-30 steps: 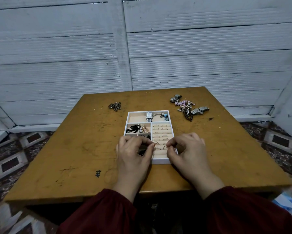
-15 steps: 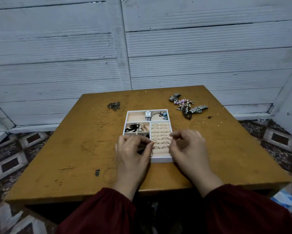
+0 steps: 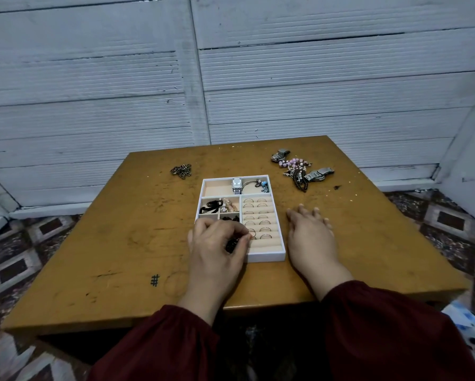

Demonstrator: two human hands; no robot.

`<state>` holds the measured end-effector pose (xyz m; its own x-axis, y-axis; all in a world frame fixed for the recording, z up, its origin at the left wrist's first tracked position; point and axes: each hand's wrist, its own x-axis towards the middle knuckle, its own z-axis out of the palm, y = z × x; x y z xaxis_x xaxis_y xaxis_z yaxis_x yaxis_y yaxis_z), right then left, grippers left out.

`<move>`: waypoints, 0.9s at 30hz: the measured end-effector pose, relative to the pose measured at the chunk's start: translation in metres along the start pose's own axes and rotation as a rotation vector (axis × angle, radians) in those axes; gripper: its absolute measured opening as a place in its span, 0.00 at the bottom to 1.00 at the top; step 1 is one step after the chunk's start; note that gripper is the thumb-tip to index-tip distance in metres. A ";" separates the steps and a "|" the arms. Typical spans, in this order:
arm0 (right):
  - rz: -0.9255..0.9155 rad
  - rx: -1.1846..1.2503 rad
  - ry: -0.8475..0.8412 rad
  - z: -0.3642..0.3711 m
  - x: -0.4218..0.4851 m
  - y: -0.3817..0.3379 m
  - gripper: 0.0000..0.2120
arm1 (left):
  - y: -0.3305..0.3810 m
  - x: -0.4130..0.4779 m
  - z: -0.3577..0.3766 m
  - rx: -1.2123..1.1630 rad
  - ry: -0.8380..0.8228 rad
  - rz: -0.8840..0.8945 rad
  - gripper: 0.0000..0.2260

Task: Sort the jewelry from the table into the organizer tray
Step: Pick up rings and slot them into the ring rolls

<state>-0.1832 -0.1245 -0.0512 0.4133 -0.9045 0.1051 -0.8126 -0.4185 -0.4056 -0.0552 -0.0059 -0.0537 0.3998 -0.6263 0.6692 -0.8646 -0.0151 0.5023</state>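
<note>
A white organizer tray point(image 3: 266, 255) sits mid-table, with a watch point(image 3: 236, 185) and a bracelet in its far compartment, dark pieces at the left and several rings point(image 3: 258, 218) in the slotted right section. My left hand point(image 3: 217, 243) hovers over the tray's near left corner, fingers curled, pinching a ring point(image 3: 252, 234) at the slots; dark jewelry shows under the fingers. My right hand point(image 3: 310, 232) lies flat on the table just right of the tray, fingers straight. A heap of jewelry point(image 3: 299, 169) with pink beads and metal watches lies at the far right.
A small dark chain point(image 3: 181, 169) lies at the far left of the wooden table point(image 3: 120, 243). A black hash mark point(image 3: 155, 280) is drawn near the front edge. White shutters stand behind the table; patterned floor tiles surround it.
My right hand left the ring slots and moved right onto the table, its fingers straightening. My left hand stayed over the tray's near left corner, still pinching at the slots.
</note>
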 end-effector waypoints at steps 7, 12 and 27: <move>-0.092 -0.202 -0.191 -0.009 -0.004 0.011 0.25 | -0.001 0.000 0.001 0.045 -0.032 0.000 0.07; -0.112 -0.243 -0.227 -0.011 -0.006 0.014 0.27 | 0.000 0.000 0.000 0.060 -0.050 -0.015 0.05; -0.114 -0.231 -0.217 -0.012 -0.009 0.013 0.27 | 0.000 0.001 0.000 0.135 -0.141 -0.040 0.09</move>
<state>-0.2019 -0.1230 -0.0466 0.5646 -0.8226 -0.0682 -0.8175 -0.5458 -0.1837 -0.0553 -0.0059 -0.0529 0.3963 -0.7262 0.5617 -0.8856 -0.1409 0.4425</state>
